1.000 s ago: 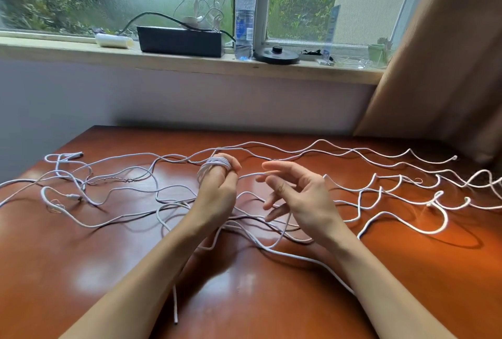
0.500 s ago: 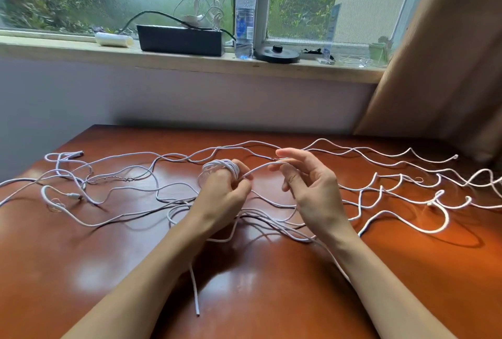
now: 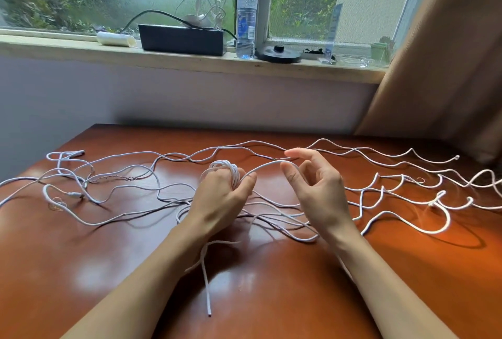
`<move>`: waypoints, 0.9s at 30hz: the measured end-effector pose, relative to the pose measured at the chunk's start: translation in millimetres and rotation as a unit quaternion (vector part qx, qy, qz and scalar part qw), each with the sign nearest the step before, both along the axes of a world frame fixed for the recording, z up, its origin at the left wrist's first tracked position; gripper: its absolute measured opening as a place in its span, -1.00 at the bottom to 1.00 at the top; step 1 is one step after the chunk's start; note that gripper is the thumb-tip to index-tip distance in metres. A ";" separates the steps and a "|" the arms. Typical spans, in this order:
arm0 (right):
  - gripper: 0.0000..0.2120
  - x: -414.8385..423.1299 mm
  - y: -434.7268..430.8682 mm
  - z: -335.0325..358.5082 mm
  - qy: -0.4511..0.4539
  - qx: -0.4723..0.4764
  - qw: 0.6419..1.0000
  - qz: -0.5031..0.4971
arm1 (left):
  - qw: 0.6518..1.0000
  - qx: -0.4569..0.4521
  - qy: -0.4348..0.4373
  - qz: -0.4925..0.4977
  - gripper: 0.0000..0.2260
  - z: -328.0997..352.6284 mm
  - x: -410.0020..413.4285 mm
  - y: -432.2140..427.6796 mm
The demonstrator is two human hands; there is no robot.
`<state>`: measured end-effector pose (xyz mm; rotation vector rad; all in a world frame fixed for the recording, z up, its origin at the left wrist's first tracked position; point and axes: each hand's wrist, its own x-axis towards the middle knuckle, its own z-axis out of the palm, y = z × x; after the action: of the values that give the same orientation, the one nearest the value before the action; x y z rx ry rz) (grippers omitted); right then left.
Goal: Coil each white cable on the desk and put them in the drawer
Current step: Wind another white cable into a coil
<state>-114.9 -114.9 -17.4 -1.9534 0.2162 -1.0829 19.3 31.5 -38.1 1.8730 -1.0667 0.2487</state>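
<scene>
**Head view.** The left hand grips a coil of white cable wound round its fingers, just above the tabletop. A strand arcs from the coil to the right hand, passing between curled index and thumb. Whether that grip pinches it is unclear. Other cables sprawl loose over the tabletop.
</scene>
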 end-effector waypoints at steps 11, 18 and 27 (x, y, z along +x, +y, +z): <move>-0.86 0.9 -10.7 -5.6 0.013 -0.069 0.994 -0.082 | 0.995 0.022 0.081 -0.044 -0.34 7.4 -13.0 3.1; -0.88 0.9 -9.0 -3.0 0.008 0.015 0.998 -0.060 | 0.951 -0.036 0.259 -0.168 -0.48 14.0 -23.8 0.8; -0.98 3.2 -8.5 -1.9 0.001 0.093 0.996 -0.001 | 0.845 -0.120 0.448 -0.265 -0.52 15.5 -18.0 0.4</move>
<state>-111.7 -123.4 -19.3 -1.7879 0.3094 -1.0255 1.3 32.0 -22.5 1.1536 -0.7737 -0.7285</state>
